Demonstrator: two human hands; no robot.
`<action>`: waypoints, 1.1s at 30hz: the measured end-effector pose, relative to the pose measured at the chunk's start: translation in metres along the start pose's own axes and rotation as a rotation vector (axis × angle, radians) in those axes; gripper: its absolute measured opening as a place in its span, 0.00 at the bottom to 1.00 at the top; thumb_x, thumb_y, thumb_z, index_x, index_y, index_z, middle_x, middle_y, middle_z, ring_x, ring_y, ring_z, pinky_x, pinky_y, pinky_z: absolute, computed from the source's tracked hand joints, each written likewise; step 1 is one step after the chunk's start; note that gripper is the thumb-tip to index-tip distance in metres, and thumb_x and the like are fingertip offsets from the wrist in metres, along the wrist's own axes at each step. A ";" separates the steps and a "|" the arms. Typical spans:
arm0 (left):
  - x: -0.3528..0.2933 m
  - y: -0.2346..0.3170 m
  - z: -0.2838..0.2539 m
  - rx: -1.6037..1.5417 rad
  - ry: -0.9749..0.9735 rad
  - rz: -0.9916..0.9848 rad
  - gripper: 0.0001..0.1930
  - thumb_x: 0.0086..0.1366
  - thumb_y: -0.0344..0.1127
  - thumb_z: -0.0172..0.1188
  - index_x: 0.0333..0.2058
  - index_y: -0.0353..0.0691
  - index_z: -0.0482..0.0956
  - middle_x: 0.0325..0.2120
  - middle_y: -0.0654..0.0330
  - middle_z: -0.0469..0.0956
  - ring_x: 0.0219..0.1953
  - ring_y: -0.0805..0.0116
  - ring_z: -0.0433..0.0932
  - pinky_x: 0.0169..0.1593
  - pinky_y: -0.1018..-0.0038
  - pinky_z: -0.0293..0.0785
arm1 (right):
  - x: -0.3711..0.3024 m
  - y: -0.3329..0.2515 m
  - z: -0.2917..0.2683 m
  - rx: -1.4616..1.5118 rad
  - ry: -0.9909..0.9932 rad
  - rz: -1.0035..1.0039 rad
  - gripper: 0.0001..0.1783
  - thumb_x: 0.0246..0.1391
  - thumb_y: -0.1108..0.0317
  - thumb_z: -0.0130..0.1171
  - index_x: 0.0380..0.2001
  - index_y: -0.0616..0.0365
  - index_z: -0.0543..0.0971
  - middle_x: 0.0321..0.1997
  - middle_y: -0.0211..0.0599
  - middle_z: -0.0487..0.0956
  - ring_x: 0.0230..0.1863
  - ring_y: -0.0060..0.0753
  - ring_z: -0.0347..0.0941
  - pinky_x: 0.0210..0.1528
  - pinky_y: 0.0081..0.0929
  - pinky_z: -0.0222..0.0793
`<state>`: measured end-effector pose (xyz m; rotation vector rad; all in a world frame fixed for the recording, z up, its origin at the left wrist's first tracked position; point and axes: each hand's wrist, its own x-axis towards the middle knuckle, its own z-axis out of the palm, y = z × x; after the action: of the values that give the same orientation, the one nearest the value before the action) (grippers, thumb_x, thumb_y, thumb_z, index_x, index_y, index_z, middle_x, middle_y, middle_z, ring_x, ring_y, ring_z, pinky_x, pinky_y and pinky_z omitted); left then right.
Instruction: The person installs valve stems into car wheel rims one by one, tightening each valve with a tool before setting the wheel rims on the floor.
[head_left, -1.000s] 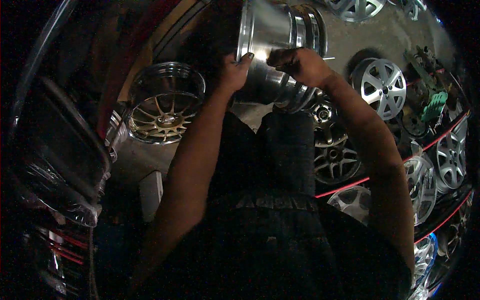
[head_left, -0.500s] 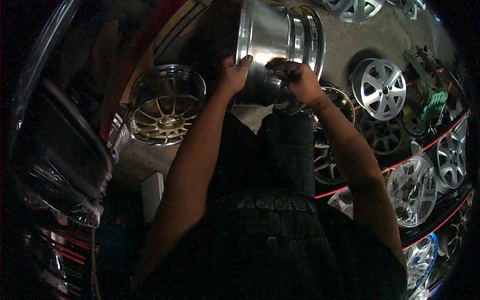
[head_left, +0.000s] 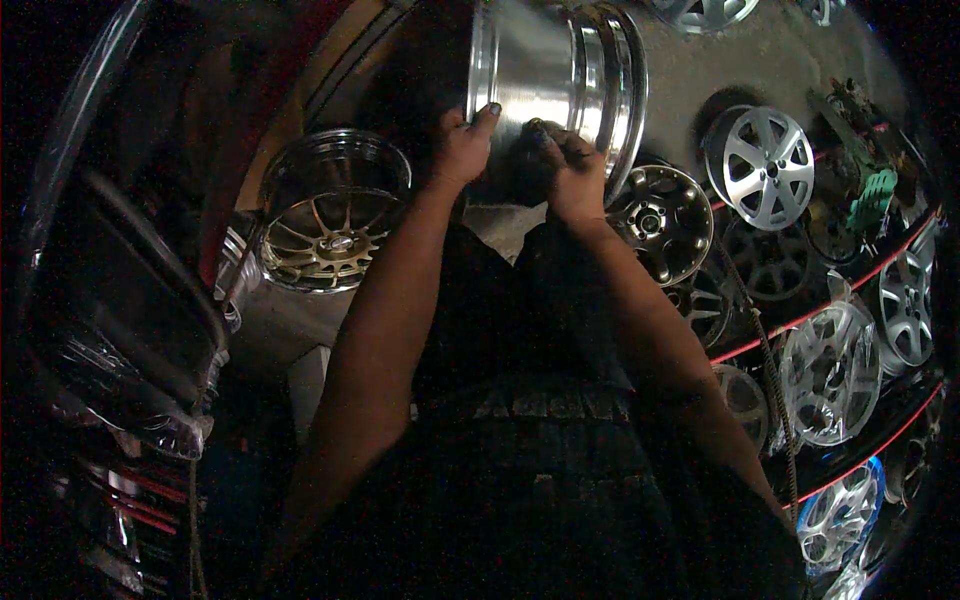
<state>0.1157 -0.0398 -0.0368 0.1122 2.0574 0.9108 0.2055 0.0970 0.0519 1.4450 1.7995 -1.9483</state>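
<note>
I am holding the big shiny wheel [head_left: 535, 60] on its side, up in front of my knees. My left hand [head_left: 468, 148] is gripping its near left edge, with the thumb lying on the rim and the fingers hiding behind. My right hand [head_left: 575, 180] is bending its fingers against the round outside. They are looking dark there, and I cannot tell if they are holding something small.

I think I am in the middle of working on this wheel, because both hands are staying on it. The top part is shining brightly. The low part is looking dark, and I cannot tell if that is dirt or shade, so I cannot say how much is left.

Since a second ago, my right hand has been sliding down toward me, and my arm is now showing more of the dark wheel [head_left: 650, 218] beside it. My left hand is hardly moving.
</note>
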 end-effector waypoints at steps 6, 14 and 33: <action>-0.004 0.013 -0.006 -0.176 -0.003 -0.140 0.26 0.65 0.56 0.53 0.36 0.33 0.78 0.30 0.48 0.78 0.39 0.52 0.75 0.49 0.62 0.66 | -0.004 0.019 0.029 0.318 0.199 0.179 0.12 0.60 0.70 0.57 0.43 0.67 0.79 0.40 0.36 0.81 0.42 0.25 0.75 0.47 0.25 0.70; -0.003 0.017 -0.006 -0.079 0.083 -0.003 0.22 0.65 0.52 0.55 0.32 0.34 0.78 0.28 0.47 0.79 0.34 0.48 0.77 0.43 0.61 0.70 | -0.005 0.032 0.052 0.506 0.373 0.159 0.13 0.60 0.69 0.56 0.44 0.67 0.79 0.41 0.40 0.81 0.42 0.28 0.75 0.48 0.26 0.70; -0.010 0.031 -0.011 -0.232 0.013 -0.207 0.30 0.61 0.58 0.59 0.41 0.29 0.77 0.40 0.44 0.77 0.44 0.49 0.74 0.52 0.63 0.67 | 0.026 -0.020 -0.043 -0.519 -0.329 -0.242 0.14 0.57 0.70 0.57 0.46 0.53 0.81 0.45 0.44 0.82 0.46 0.44 0.79 0.50 0.33 0.72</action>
<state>0.1065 -0.0275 -0.0058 -0.2276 1.9176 1.0132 0.2019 0.1505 0.0551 0.7319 2.1635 -1.5162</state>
